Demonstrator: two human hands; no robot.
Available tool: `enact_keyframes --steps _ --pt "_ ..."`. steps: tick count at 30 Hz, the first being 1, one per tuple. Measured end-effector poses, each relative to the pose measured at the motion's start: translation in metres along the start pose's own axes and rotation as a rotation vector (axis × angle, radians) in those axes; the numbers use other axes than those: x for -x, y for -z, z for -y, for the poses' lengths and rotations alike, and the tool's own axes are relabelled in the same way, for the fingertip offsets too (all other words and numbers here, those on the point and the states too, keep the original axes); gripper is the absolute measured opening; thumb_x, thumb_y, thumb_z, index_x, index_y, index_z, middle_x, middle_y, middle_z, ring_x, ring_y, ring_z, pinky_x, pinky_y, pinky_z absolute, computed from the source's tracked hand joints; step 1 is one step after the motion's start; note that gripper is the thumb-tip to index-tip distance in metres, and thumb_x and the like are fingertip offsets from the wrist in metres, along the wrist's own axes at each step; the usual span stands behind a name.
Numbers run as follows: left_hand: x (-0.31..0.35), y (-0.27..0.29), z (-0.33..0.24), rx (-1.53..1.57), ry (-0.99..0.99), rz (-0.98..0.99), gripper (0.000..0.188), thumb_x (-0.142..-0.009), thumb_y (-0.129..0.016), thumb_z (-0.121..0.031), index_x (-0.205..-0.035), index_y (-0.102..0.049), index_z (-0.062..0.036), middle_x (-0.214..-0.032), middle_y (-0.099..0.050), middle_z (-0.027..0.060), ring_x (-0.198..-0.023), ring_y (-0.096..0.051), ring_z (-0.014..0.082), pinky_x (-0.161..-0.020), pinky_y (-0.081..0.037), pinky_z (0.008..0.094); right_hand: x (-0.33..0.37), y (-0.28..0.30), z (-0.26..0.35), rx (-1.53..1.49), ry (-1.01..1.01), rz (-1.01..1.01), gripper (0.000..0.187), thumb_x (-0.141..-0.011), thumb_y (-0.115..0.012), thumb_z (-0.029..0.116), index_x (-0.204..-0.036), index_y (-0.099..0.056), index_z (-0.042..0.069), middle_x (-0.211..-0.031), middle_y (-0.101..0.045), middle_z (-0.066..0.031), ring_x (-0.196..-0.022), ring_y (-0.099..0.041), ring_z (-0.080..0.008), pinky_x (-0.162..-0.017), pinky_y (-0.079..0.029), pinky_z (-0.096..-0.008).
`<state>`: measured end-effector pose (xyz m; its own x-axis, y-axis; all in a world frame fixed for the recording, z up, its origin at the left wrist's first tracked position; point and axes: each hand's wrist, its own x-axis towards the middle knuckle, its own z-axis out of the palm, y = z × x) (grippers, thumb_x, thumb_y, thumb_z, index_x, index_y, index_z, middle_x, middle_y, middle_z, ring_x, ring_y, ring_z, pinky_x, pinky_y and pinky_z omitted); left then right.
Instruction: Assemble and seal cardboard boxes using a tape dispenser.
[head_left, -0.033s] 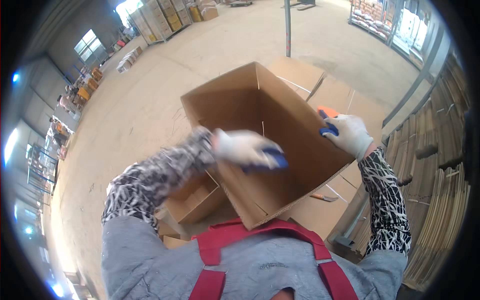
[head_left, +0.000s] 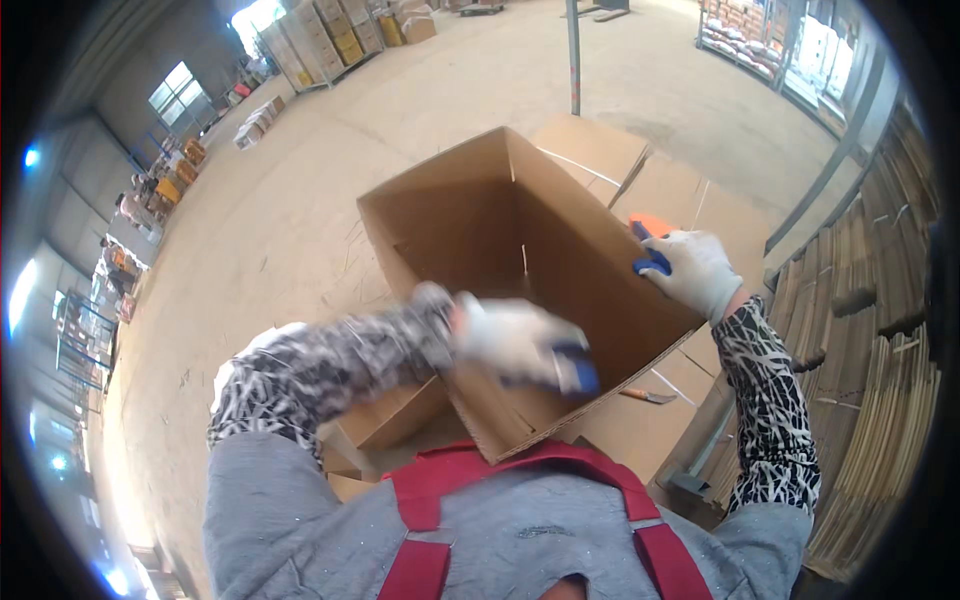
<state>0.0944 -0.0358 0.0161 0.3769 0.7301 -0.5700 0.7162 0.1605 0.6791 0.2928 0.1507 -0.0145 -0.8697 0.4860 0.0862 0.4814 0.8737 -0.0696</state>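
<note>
A large brown cardboard box [head_left: 450, 200] stands with its opening toward me, tilted to the right. My right hand [head_left: 697, 272], in a white glove with blue fingertips, is closed over its right rim. An orange thing [head_left: 652, 224] shows just beyond those fingers; its kind is partly hidden. My left hand [head_left: 525, 345], gloved alike, is smeared by motion over the near part of the opening, and its fingers do not show clearly. By the box's near right edge lies a knife [head_left: 648, 396] with an orange handle and a curved blade.
Flat cardboard [head_left: 690, 190] with white straps lies under and beyond the box. Stacks of flattened cartons [head_left: 870, 400] fill the right side. A smaller open box [head_left: 400, 415] sits below my left forearm. A metal post [head_left: 574, 60] rises beyond. People [head_left: 135, 210] are far left.
My left hand has moved right and toward me over the opening. The box has shifted slightly to the left, and my right hand has moved with it.
</note>
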Motion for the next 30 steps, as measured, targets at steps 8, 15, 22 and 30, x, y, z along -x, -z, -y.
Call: enact_keyframes --steps 8,15,22,30 --pt "-0.038 -0.01 0.103 0.207 0.114 0.374 0.058 -0.084 -0.065 -0.053 -0.113 -0.064 -0.0027 -0.097 -0.068 0.0112 -0.088 -0.065 0.0192 -0.077 -0.053 0.0298 0.005 0.01 0.001 -0.081 0.015 -0.047 0.03 -0.082 -0.062 0.037 -0.097 -0.067 0.012 -0.09 -0.068 -0.0139 -0.087 -0.065 -0.0304 -0.076 -0.051 -0.0415" --pt "-0.144 -0.017 0.088 -1.013 0.533 0.327 0.052 -0.077 -0.068 -0.055 -0.098 -0.071 -0.0084 -0.094 -0.07 0.0105 -0.089 -0.067 0.0271 -0.08 -0.054 0.0378 0.006 0.003 -0.003 -0.046 0.029 -0.136 0.026 -0.082 -0.062 0.036 -0.092 -0.066 0.012 -0.08 -0.066 -0.0127 -0.079 -0.065 -0.03 -0.071 -0.05 -0.042" --pt "-0.028 0.155 0.094 -0.617 0.78 -1.377 0.055 -0.083 -0.06 -0.051 -0.11 -0.063 -0.0035 -0.111 -0.065 0.0131 -0.107 -0.059 0.0262 -0.096 -0.043 0.0415 0.009 0.002 0.002 -0.055 -0.046 -0.109 0.025 -0.08 -0.064 0.033 -0.093 -0.066 0.011 -0.08 -0.064 -0.0123 -0.076 -0.064 -0.0286 -0.07 -0.049 -0.0404" --pt "-0.044 0.081 0.108 -0.71 0.561 -0.055 0.047 -0.083 -0.062 -0.042 -0.116 -0.065 -0.01 -0.113 -0.066 0.0123 -0.105 -0.062 0.0287 -0.09 -0.05 0.0378 0.016 -0.034 0.089 0.318 0.058 -0.191 0.035 -0.078 -0.063 0.039 -0.097 -0.061 0.01 -0.076 -0.055 -0.0133 -0.07 -0.057 -0.0304 -0.067 -0.041 -0.0458"
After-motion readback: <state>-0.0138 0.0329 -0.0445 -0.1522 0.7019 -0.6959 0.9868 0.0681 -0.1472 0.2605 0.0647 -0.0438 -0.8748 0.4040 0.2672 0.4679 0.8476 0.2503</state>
